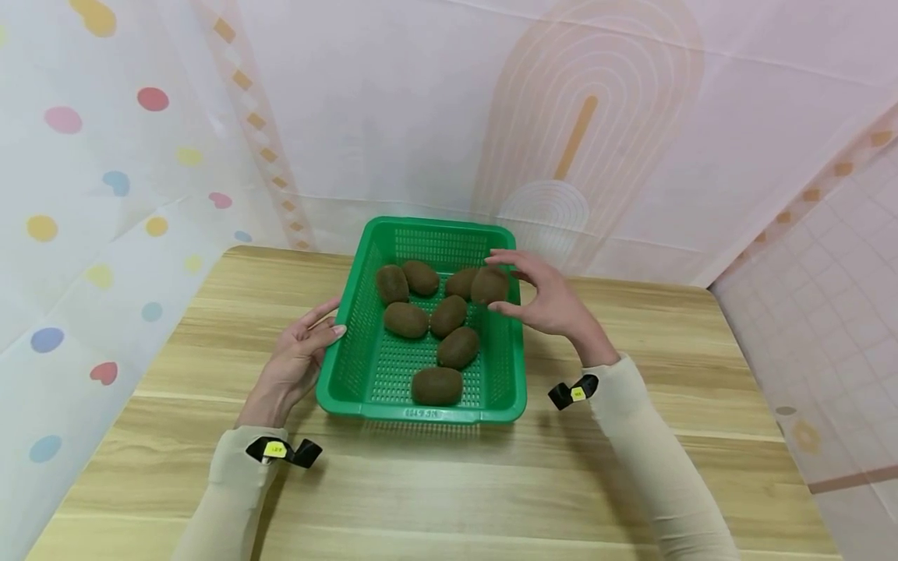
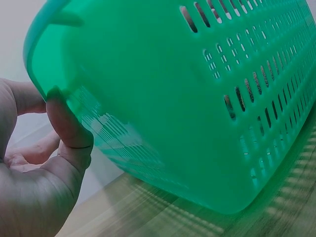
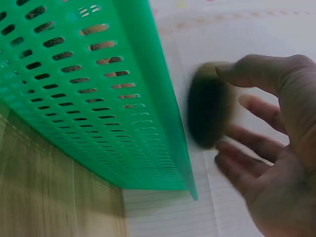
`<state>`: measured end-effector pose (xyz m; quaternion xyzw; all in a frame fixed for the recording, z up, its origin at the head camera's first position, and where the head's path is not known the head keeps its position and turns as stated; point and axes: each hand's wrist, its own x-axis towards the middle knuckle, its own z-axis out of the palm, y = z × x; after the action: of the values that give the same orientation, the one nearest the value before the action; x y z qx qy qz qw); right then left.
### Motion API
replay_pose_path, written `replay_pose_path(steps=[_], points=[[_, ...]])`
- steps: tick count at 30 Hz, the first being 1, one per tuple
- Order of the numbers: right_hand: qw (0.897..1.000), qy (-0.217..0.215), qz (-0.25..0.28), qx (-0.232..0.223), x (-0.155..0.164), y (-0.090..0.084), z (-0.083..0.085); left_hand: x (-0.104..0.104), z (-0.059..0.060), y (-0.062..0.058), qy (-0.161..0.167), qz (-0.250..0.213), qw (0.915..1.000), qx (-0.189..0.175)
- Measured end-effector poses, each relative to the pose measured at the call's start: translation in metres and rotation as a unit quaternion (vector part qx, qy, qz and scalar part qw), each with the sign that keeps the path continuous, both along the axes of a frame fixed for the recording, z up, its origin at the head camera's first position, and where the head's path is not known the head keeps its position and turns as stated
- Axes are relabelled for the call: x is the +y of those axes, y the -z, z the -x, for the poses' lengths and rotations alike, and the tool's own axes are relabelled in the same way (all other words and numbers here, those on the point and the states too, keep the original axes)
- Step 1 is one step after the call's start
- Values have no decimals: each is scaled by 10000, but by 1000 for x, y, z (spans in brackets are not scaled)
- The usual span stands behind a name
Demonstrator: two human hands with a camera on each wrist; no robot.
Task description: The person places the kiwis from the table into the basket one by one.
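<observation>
A green plastic basket [image 1: 347, 366] with slotted walls has several brown kiwifruits [image 1: 437, 386] on its floor. My left hand [image 1: 298, 354] grips the left side of the basket, its thumb [image 2: 69, 121] bent against the wall near the rim. At the right rim, my right hand [image 1: 543, 296] has its thumb and fingers spread wide around one kiwifruit [image 1: 489, 285]. That kiwifruit [image 3: 207, 106] is blurred in the right wrist view while the fingers [image 3: 254, 140] look sharper. It is at the fingertips, away from the palm, and above the basket's rim.
The basket rests on a wood-grain table [image 1: 435, 491], toward its back edge. Behind it hangs a pale patterned cloth [image 1: 407, 117], and a dotted cloth [image 1: 91, 273] lines the left side. Each wrist carries a black strap with a yellow tag.
</observation>
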<state>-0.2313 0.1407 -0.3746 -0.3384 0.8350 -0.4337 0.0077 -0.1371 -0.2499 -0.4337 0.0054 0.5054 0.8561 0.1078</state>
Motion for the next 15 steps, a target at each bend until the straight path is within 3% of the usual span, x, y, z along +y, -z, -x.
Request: replay_pose_path(steps=[5, 10, 15], points=[[9992, 99, -354, -142, 4, 0, -4, 1, 1, 1, 17, 2, 10000, -35], [9989, 235, -340, -216, 9, -2, -8, -1, 2, 1, 85, 86, 9999, -46], [9980, 437, -349, -283, 19, -2, -12, -10, 3, 1, 289, 682, 9972, 46]])
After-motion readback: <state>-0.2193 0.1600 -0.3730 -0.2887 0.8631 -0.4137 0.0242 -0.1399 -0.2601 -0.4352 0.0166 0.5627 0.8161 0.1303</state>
